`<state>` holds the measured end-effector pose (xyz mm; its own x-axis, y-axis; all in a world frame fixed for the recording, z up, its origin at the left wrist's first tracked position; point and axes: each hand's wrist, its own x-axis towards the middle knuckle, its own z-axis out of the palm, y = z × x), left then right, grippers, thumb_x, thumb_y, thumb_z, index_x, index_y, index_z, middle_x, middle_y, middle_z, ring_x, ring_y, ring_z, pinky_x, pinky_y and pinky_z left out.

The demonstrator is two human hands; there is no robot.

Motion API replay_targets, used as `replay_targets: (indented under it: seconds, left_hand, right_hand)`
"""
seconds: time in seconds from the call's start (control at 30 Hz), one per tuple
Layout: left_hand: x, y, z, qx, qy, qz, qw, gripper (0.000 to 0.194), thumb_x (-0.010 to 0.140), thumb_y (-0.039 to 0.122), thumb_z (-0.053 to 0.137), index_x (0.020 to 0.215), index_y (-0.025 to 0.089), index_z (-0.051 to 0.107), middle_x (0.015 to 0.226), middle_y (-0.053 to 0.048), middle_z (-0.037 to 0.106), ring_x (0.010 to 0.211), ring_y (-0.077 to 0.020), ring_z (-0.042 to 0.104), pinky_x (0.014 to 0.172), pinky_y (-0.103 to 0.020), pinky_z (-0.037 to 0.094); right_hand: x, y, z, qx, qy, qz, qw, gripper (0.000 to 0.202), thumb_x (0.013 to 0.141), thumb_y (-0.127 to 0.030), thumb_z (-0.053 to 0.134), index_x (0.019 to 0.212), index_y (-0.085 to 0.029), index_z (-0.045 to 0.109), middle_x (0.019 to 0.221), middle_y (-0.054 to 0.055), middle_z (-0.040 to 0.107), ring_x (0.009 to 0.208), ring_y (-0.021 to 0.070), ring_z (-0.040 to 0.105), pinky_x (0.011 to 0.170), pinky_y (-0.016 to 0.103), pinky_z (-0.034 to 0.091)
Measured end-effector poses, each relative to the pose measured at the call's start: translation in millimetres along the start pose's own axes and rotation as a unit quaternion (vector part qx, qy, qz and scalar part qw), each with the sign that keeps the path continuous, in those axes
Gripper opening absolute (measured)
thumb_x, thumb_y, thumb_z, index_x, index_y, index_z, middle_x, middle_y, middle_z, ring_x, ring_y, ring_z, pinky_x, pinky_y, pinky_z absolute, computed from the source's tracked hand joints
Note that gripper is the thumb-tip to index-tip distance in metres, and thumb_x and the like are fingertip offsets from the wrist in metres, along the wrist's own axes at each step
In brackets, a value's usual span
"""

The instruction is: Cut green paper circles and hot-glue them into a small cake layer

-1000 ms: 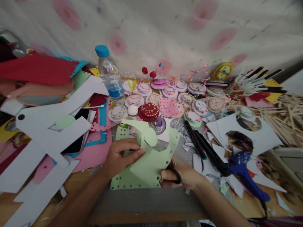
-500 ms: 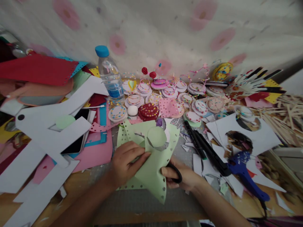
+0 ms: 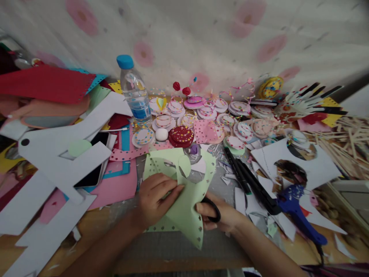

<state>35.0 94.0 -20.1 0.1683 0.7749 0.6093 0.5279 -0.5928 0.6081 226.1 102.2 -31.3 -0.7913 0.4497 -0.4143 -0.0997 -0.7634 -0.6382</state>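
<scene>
A sheet of light green paper [image 3: 184, 204] with small punched holes along its edges lies over the mat in front of me. My left hand [image 3: 157, 198] pinches it near the middle, thumb on top. In my right hand [image 3: 219, 215] are scissors with black handles [image 3: 213, 209]; their blades are hidden behind the paper. Above my left thumb, a rounded flap [image 3: 184, 166] is partly cut from the sheet and stands tilted beside a round opening. A small purple paper piece [image 3: 194, 149] lies just beyond the sheet.
A water bottle [image 3: 135, 92] stands behind, left of several decorated paper discs [image 3: 181, 136]. White cut-outs [image 3: 57, 154] cover a phone [image 3: 91, 169] at left. To the right are a blue glue gun [image 3: 300, 215], a black stapler-like tool [image 3: 255, 184], paper scraps and wooden sticks [image 3: 346, 142].
The rounded green flap has tilted and now shows narrower, with the opening beside it wider. Both hands have stayed nearly in place.
</scene>
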Motion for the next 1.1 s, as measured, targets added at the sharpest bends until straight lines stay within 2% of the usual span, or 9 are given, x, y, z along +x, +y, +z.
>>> replay_targets:
  seconds: [0.17, 0.27, 0.4, 0.6, 0.7, 0.9, 1.1]
  left_hand:
    - [-1, 0, 0.4, -0.003, -0.002, -0.009, 1.000, 0.011, 0.085, 0.011, 0.062, 0.076, 0.017, 0.064, 0.064, -0.003, 0.064, 0.058, -0.0129, 0.057, 0.056, -0.024, 0.046]
    - [-2, -2, -1.3, -0.040, 0.004, -0.032, 0.999, 0.009, 0.084, 0.012, 0.062, 0.076, 0.017, 0.064, 0.066, -0.003, 0.064, 0.060, -0.0137, 0.058, 0.058, -0.025, 0.047]
    - [0, -9, -7.9, -0.113, 0.027, -0.129, 0.985, 0.016, 0.088, 0.020, 0.056, 0.073, 0.018, 0.063, 0.068, -0.003, 0.064, 0.063, -0.0150, 0.059, 0.060, -0.026, 0.047]
    - [6, -18, -16.6, -0.135, 0.035, -0.256, 0.957, 0.027, 0.086, 0.037, 0.056, 0.068, 0.018, 0.064, 0.062, -0.001, 0.062, 0.060, -0.0151, 0.058, 0.057, -0.025, 0.046]
    - [5, -19, -14.8, -0.125, 0.032, -0.271, 0.954, 0.028, 0.084, 0.038, 0.059, 0.065, 0.018, 0.059, 0.058, 0.001, 0.058, 0.057, -0.0142, 0.055, 0.055, -0.024, 0.045]
    - [2, -16, -8.0, -0.112, 0.022, -0.289, 0.951, 0.038, 0.094, 0.036, 0.050, 0.061, 0.018, 0.052, 0.056, 0.001, 0.055, 0.054, -0.0118, 0.053, 0.054, -0.022, 0.042]
    - [8, -9, -6.9, -0.180, 0.026, -0.307, 0.934, 0.032, 0.095, 0.035, 0.049, 0.068, 0.019, 0.048, 0.059, 0.003, 0.050, 0.054, -0.0097, 0.051, 0.052, -0.020, 0.043]
  right_hand:
    - [0, 1, 1, -0.012, -0.009, -0.010, 1.000, 0.053, 0.064, -0.058, 0.079, 0.082, -0.013, 0.057, 0.056, -0.008, 0.045, 0.037, -0.0005, 0.023, 0.031, 0.015, 0.011]
    - [2, 3, 1, -0.020, -0.015, -0.012, 1.000, 0.054, 0.063, -0.059, 0.079, 0.079, -0.013, 0.057, 0.058, -0.007, 0.046, 0.038, -0.0010, 0.022, 0.031, 0.015, 0.010]
    - [4, 7, -3, -0.057, -0.020, -0.022, 0.998, 0.053, 0.066, -0.062, 0.076, 0.077, -0.013, 0.057, 0.054, -0.008, 0.045, 0.039, 0.0002, 0.025, 0.035, 0.017, 0.013]
    - [9, 9, -8, -0.106, -0.021, -0.056, 0.993, 0.041, 0.076, -0.051, 0.073, 0.075, -0.014, 0.057, 0.055, -0.008, 0.045, 0.046, 0.0037, 0.033, 0.043, 0.019, 0.021]
    - [10, 9, -7, -0.110, -0.014, -0.046, 0.993, 0.040, 0.074, -0.049, 0.076, 0.076, -0.013, 0.059, 0.059, -0.007, 0.046, 0.050, 0.0043, 0.033, 0.046, 0.020, 0.022]
    - [12, 12, -9, -0.113, 0.011, -0.024, 0.993, 0.045, 0.069, -0.052, 0.078, 0.084, -0.012, 0.063, 0.064, -0.005, 0.047, 0.054, 0.0054, 0.033, 0.048, 0.021, 0.021]
    - [10, 12, -7, -0.095, -0.003, -0.038, 0.995, 0.046, 0.070, -0.055, 0.076, 0.081, -0.013, 0.061, 0.063, -0.005, 0.047, 0.049, 0.0040, 0.030, 0.045, 0.020, 0.020]
